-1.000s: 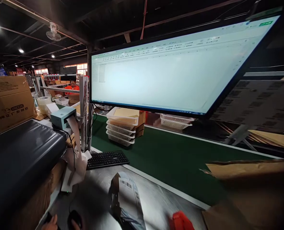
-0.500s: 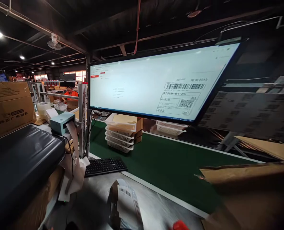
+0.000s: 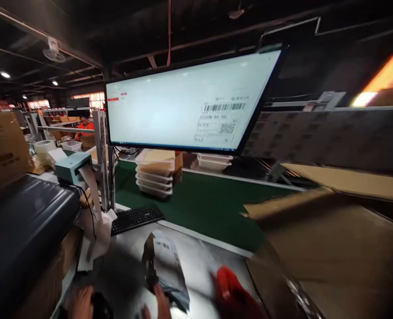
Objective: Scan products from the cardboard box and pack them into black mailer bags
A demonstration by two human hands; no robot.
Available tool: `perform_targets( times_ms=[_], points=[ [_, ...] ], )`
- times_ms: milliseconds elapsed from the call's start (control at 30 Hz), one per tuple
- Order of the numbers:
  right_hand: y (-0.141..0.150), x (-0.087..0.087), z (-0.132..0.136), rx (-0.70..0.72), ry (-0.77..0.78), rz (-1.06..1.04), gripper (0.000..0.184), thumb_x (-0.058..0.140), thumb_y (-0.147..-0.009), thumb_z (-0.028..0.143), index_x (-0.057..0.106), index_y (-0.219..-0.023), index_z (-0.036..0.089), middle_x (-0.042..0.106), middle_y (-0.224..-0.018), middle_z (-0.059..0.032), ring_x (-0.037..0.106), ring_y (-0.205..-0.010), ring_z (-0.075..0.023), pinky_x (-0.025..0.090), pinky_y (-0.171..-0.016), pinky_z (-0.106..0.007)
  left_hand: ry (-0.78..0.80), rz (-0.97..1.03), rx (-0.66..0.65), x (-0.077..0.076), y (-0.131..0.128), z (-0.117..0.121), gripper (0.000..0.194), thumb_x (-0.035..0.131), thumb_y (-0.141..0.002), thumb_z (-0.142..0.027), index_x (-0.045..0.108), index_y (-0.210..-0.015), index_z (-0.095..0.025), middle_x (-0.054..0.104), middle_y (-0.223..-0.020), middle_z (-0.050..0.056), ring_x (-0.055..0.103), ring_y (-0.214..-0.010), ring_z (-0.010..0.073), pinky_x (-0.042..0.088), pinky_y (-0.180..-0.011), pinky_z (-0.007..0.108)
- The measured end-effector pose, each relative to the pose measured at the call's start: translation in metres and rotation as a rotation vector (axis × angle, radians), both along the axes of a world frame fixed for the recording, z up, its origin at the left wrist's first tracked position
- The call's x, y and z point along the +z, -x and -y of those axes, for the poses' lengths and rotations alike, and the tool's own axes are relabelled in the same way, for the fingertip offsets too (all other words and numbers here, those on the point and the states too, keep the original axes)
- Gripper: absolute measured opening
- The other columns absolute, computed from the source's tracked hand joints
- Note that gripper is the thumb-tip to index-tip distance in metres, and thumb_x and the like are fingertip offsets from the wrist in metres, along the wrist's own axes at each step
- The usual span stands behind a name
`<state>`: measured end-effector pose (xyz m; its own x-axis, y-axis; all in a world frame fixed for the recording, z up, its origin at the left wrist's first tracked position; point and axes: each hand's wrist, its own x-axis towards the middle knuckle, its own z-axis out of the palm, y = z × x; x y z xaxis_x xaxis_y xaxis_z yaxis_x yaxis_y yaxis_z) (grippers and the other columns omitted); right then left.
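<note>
My left hand (image 3: 83, 303) sits at the bottom edge of the view, wrapped against a black computer mouse (image 3: 100, 305). Fingers of my right hand (image 3: 158, 303) touch the lower end of a grey plastic parcel (image 3: 165, 266), which carries a white barcode label and lies on the pale bench top (image 3: 196, 248). Whether those fingers grip it is hidden by the frame edge. A red object (image 3: 231, 292), blurred and cut off below, lies to the right of the parcel. A large brown cardboard sheet (image 3: 329, 252) fills the right side, blurred.
Beyond the bench run a black keyboard (image 3: 136, 219) and a green conveyor belt (image 3: 196, 208). A label printer (image 3: 72, 168) stands left, above a black padded case (image 3: 24, 221). A monitor (image 3: 179, 104) shows a barcode label. Stacked white baskets (image 3: 153, 177) stand behind; a co-worker in orange (image 3: 83, 129) is far off.
The view has swung left and down. The monitor's spreadsheet gave way to a barcode label. My right hand has appeared at the parcel, and the cardboard looms larger.
</note>
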<state>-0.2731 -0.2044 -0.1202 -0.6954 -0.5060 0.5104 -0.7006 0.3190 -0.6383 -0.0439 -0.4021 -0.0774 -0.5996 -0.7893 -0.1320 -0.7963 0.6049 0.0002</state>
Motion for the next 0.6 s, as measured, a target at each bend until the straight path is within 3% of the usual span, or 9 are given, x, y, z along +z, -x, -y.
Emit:
perform_targets(
  times_ms=[67, 133, 167, 200, 233, 333, 433, 533, 600],
  points=[
    [0.011, -0.004, -0.045, -0.314, 0.025, 0.111, 0.072, 0.049, -0.088, 0.059, 0.038, -0.158, 0.045, 0.063, -0.144, -0.0122, 0.057, -0.137, -0.0479, 0.051, -0.109, -0.073, -0.040, -0.137, -0.151, 0.000, 0.024, -0.016, 0.065, 0.062, -0.085, -0.018, 0.066, -0.136, -0.057, 0.072, -0.141, -0.005, 0.070, -0.128, 0.0247, 0.063, -0.105, 0.043],
    [0.023, 0.003, -0.087, -0.618, -0.116, 0.299, 0.087, 0.047, -0.085, 0.052, 0.034, -0.162, 0.013, 0.040, -0.163, -0.0281, 0.037, -0.151, -0.0536, 0.037, -0.121, -0.073, -0.078, -0.288, -0.348, 0.009, 0.069, -0.036, 0.068, 0.053, -0.089, -0.021, 0.056, -0.151, -0.048, 0.058, -0.157, 0.000, 0.059, -0.143, 0.0255, 0.055, -0.117, 0.045],
    [0.029, 0.007, -0.104, -0.682, -0.235, 0.432, 0.092, 0.048, -0.084, 0.047, 0.029, -0.161, 0.001, 0.027, -0.167, -0.0348, 0.032, -0.153, -0.0553, 0.034, -0.122, -0.072, -0.109, -0.324, -0.447, 0.012, 0.098, -0.047, 0.067, 0.052, -0.093, -0.025, 0.051, -0.158, -0.036, 0.049, -0.164, 0.006, 0.052, -0.149, 0.0289, 0.050, -0.122, 0.050],
    [0.034, 0.011, -0.117, -0.701, -0.343, 0.535, 0.093, 0.050, -0.084, 0.043, 0.025, -0.161, -0.003, 0.022, -0.168, -0.0365, 0.030, -0.153, -0.0553, 0.031, -0.123, -0.070, -0.143, -0.329, -0.553, 0.014, 0.128, -0.057, 0.066, 0.053, -0.096, -0.031, 0.046, -0.162, -0.028, 0.038, -0.171, 0.010, 0.040, -0.157, 0.0324, 0.042, -0.126, 0.056],
    [0.038, 0.013, -0.125, -0.692, -0.405, 0.583, 0.094, 0.054, -0.083, 0.040, 0.025, -0.161, -0.005, 0.026, -0.166, -0.0380, 0.033, -0.152, -0.0536, 0.032, -0.124, -0.065, -0.171, -0.327, -0.653, 0.013, 0.157, -0.066, 0.068, 0.054, -0.100, -0.039, 0.040, -0.165, -0.026, 0.027, -0.175, 0.011, 0.027, -0.162, 0.0355, 0.035, -0.129, 0.062],
    [0.043, 0.011, -0.131, -0.695, -0.512, 0.664, 0.091, 0.063, -0.081, 0.032, 0.031, -0.159, -0.003, 0.042, -0.156, -0.0379, 0.041, -0.147, -0.0491, 0.035, -0.123, -0.056, -0.258, -0.209, -0.762, -0.003, 0.218, -0.082, 0.068, 0.054, -0.102, -0.053, 0.037, -0.165, -0.034, 0.016, -0.179, 0.009, 0.012, -0.165, 0.0430, 0.022, -0.125, 0.079],
    [0.052, 0.009, -0.127, -0.764, -0.522, 0.693, 0.087, 0.063, -0.080, 0.023, 0.033, -0.159, 0.002, 0.044, -0.155, -0.0354, 0.039, -0.150, -0.0462, 0.033, -0.123, -0.056, -0.301, -0.111, -0.768, -0.034, 0.228, -0.080, 0.072, 0.059, -0.100, -0.054, 0.038, -0.165, -0.031, 0.020, -0.178, 0.012, 0.012, -0.164, 0.0442, 0.013, -0.126, 0.079],
    [0.070, 0.017, -0.124, -0.826, -0.476, 0.776, 0.080, 0.064, -0.071, 0.014, 0.046, -0.147, -0.002, 0.050, -0.148, -0.0390, 0.043, -0.147, -0.0462, 0.035, -0.121, -0.056, -0.288, -0.120, -0.801, -0.065, 0.205, -0.073, 0.084, 0.070, -0.092, -0.052, 0.034, -0.166, -0.035, 0.016, -0.179, 0.009, 0.010, -0.165, 0.0444, 0.010, -0.129, 0.075],
    [0.079, 0.027, -0.118, -0.823, -0.404, 0.872, 0.061, 0.065, -0.069, 0.017, 0.060, -0.128, 0.000, 0.062, -0.131, -0.0364, 0.055, -0.136, -0.0459, 0.045, -0.113, -0.055, -0.277, -0.128, -0.834, -0.080, 0.190, -0.072, 0.089, 0.071, -0.090, -0.058, 0.030, -0.167, -0.038, 0.013, -0.179, 0.008, 0.008, -0.165, 0.0451, 0.011, -0.128, 0.076]
  ],
)
